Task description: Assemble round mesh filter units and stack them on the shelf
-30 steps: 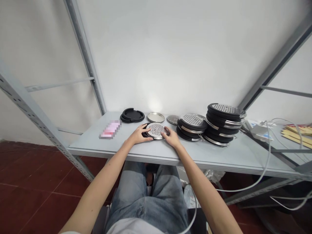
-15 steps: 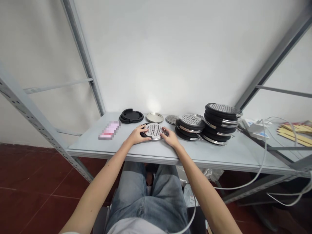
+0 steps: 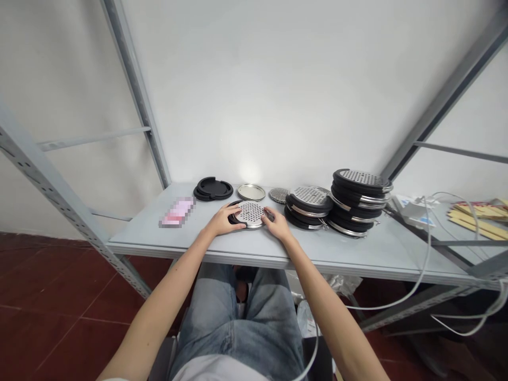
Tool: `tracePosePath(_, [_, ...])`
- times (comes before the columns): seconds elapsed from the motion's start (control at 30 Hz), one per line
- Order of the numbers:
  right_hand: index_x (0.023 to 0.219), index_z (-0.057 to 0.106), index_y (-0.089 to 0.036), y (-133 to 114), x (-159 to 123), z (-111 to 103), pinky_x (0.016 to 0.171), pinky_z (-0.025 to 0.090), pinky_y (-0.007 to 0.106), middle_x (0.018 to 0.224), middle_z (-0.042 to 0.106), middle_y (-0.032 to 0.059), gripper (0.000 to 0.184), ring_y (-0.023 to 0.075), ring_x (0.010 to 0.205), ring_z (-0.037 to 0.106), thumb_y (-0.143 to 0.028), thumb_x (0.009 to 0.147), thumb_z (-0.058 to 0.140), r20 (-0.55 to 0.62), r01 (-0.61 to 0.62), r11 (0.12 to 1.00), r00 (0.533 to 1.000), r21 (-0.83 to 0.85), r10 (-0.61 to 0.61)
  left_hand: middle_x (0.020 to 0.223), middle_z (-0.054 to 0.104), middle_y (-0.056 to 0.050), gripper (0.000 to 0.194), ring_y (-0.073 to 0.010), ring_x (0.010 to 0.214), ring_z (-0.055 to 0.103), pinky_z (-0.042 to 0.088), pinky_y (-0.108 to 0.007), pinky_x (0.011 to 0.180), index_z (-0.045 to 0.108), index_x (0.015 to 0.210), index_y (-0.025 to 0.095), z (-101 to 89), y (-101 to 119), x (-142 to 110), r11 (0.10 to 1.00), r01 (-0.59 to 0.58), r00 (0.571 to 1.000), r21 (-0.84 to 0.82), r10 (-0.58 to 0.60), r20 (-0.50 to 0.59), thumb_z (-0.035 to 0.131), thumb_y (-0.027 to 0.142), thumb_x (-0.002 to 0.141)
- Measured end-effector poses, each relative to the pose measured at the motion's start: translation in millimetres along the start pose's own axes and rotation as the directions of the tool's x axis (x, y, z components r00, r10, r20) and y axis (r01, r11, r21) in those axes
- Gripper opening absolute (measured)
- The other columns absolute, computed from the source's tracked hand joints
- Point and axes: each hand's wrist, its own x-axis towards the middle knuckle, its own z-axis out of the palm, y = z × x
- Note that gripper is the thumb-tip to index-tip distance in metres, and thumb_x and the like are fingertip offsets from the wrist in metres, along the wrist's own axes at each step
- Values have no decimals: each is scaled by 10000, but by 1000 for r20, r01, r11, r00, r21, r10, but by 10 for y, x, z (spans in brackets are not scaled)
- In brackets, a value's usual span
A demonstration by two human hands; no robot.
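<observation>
A round perforated metal disc [image 3: 251, 212] with a silver rim and a black holder lies on the grey table in front of me. My left hand [image 3: 224, 220] grips its left side, where the black part shows, thumb toward the near edge. On the right rim, my right hand [image 3: 277, 223] presses with its fingers bent; a small dark piece shows by its fingertips. Behind the disc are a pile of black plastic rings [image 3: 214, 189], a plain silver ring-edged plate [image 3: 251, 192] and a loose perforated disc [image 3: 279, 195].
To the right stand a low stack [image 3: 309, 203] and a taller stack [image 3: 357, 203] of black-and-silver discs. A blurred pink item [image 3: 177, 212] lies at the left. White cables [image 3: 424, 264] hang at the right, near yellow strips [image 3: 476, 219]. Metal posts [image 3: 130, 90] frame the table.
The view has shifted very slightly. Both hands stay on the disc, with hardly any visible movement.
</observation>
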Motion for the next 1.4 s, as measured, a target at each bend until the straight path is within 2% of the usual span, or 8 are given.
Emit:
tracePosePath(0.23, [1221, 639, -152, 40, -2, 20, 1086, 409, 422, 1281, 640, 124, 402, 263, 1219, 581, -308, 853, 595, 16, 38, 999, 999, 5, -38, 1349, 587, -117, 717, -317, 1350, 429, 328, -471, 1156, 641, 1242, 186, 31, -42, -13, 1000, 16, 1000, -2, -16, -23, 736, 624, 683])
tracePosePath(0.4, [1278, 608, -145, 63, -6, 30, 1127, 356, 435, 1384, 554, 145, 466, 276, 1310, 502, -356, 862, 593, 64, 30, 1000, 997, 8, -31, 1337, 591, -124, 708, -317, 1327, 453, 350, -461, 1140, 653, 1222, 182, 41, -53, -14, 999, 32, 999, -5, -32, -37, 753, 613, 669])
tracePosePath(0.5, [1288, 604, -143, 78, -5, 40, 1129, 350, 453, 1414, 519, 160, 491, 296, 1310, 500, -372, 854, 605, 76, 31, 999, 997, 23, -33, 1328, 599, -118, 683, -317, 1317, 462, 354, -464, 1135, 665, 1202, 188, 43, -50, -13, 999, 36, 998, 4, -35, -49, 763, 598, 665])
tracePosePath(0.77, [1238, 635, -144, 72, 14, 39, 1109, 377, 464, 1338, 592, 155, 450, 294, 1282, 526, -364, 847, 595, -4, 68, 997, 998, 24, -68, 1301, 621, -123, 684, -323, 1298, 481, 371, -472, 1119, 677, 1186, 181, 34, -36, -7, 999, 37, 998, 17, -36, -59, 774, 597, 651])
tracePosePath(0.97, [1203, 655, -152, 83, 17, 47, 1107, 382, 462, 1313, 613, 142, 412, 289, 1269, 539, -338, 841, 597, 16, 75, 997, 997, 32, -75, 1318, 610, -117, 689, -324, 1303, 476, 364, -477, 1123, 675, 1192, 189, 43, -50, -10, 999, 35, 998, 20, -34, -61, 779, 596, 645])
tracePosePath(1.23, [1222, 646, -129, 77, 5, 39, 1118, 365, 464, 1362, 567, 174, 454, 301, 1292, 515, -369, 840, 604, 37, 66, 997, 997, 30, -67, 1346, 589, -121, 698, -324, 1316, 464, 343, -475, 1139, 667, 1205, 183, 43, -59, -16, 999, 36, 998, 36, -34, -52, 761, 611, 662])
tracePosePath(1.4, [1235, 640, -139, 74, 4, 35, 1125, 357, 454, 1379, 553, 164, 455, 292, 1302, 508, -356, 837, 607, 48, 50, 998, 998, 37, -51, 1407, 537, -120, 705, -331, 1365, 410, 304, -503, 1156, 631, 1267, 195, 38, -77, -9, 999, 3, 1000, 45, -2, -9, 721, 615, 708])
